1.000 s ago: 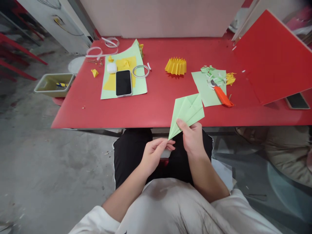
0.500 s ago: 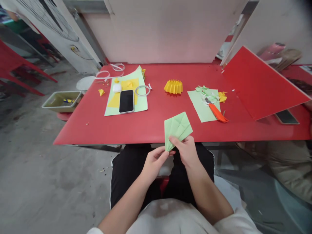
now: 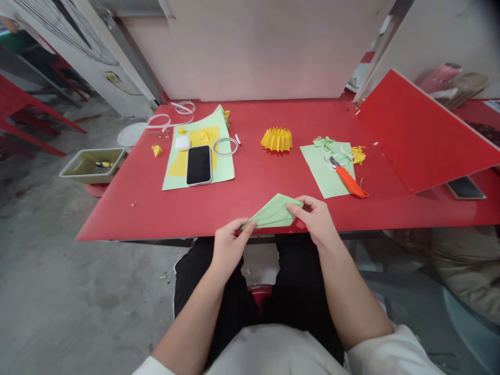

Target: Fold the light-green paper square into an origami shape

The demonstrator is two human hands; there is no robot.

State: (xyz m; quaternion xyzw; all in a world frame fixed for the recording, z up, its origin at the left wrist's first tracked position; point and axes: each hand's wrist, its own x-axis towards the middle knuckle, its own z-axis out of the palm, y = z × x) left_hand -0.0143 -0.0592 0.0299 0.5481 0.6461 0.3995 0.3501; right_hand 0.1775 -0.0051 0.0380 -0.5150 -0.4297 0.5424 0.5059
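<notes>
A folded sheet of light green paper (image 3: 273,212), creased into a fan-like wedge, is held at the front edge of the red table. My left hand (image 3: 230,242) pinches its narrow tip at the left. At the right, my right hand (image 3: 314,219) grips the wide end between thumb and fingers. Beyond it stands a pleated yellow paper piece (image 3: 276,139). To the right, an orange-handled utility knife (image 3: 349,181) lies on a green paper sheet (image 3: 322,174) with green and white scraps.
A phone (image 3: 199,165), a white case (image 3: 182,143) and a tape ring (image 3: 225,147) rest on green and yellow sheets at the left. A tilted red board (image 3: 425,130) stands at the right. A bin (image 3: 94,162) sits beyond the table's left edge.
The green paper has turned from upright, fan end away, to lying nearly sideways. My hands have moved apart and forward, the left to the tip, the right to the wide end.
</notes>
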